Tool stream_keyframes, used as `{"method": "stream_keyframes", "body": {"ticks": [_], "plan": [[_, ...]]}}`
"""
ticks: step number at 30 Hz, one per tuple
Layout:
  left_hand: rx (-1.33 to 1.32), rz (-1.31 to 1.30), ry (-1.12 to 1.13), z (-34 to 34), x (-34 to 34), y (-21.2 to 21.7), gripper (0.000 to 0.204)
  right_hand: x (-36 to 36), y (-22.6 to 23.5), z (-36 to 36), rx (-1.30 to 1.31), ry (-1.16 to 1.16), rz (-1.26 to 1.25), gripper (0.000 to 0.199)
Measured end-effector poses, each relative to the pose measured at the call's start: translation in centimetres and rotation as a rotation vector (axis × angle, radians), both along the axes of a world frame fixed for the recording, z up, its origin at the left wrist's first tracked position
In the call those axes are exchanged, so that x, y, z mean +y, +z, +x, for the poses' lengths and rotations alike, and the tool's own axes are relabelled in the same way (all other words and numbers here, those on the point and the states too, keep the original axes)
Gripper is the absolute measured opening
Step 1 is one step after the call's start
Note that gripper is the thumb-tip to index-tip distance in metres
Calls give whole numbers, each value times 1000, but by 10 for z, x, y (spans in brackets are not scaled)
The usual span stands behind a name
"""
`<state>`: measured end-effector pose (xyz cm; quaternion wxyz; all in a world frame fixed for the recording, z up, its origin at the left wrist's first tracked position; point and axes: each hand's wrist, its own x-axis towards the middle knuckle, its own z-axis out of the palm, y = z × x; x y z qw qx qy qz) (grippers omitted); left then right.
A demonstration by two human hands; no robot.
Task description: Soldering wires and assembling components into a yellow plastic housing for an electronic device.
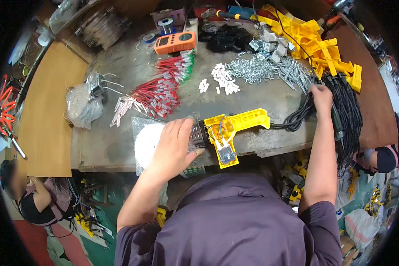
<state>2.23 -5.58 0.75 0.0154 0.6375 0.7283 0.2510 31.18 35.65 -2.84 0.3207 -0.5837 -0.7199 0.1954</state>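
In the head view, the person's two hands are well apart over a grey worktop (257,144). The left hand (175,144) is closed round the dark body of a power tool (213,133), its fingers over the far side and its thumb at the near side. The tool lies near the worktop's front edge, its yellow housing open toward the camera, with thin wires (221,126) and a grey block (226,155) showing inside. A round white piece (147,144) shows just left of the left hand, over clear plastic wrap (138,125). From the handle's end a black cord (297,119) runs right into loose coils. The right hand (321,97) is at the top of these coils, fingers bent, beside a thick bundle of black cables (348,111); whether it grips anything cannot be told. Beyond the tool lie red-wired parts (157,95), small white pieces (224,79) and a heap of screws (261,70). Farther back are an orange meter (176,43), a wire spool (166,26) and a dark pile (228,38), with yellow plastic shells (317,42) stacked at the far right. Another person (35,195) shows at the left rim.
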Motion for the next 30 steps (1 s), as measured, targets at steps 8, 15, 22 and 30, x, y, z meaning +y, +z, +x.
{"method": "stream_keyframes", "body": {"ticks": [8,15,22,30], "plan": [[-39,30,-81,-23,2,1,67,-60,98,-118,619,444,208,34],[-58,64,-118,-26,0,3,73,-99,145,-252,-381,957,937,26],[-101,50,-101,-32,-1,2,71,-100,139,-355,-768,1085,981,18],[-112,37,-122,-36,0,1,76,-106,151,-409,-1151,1074,891,13]]}}
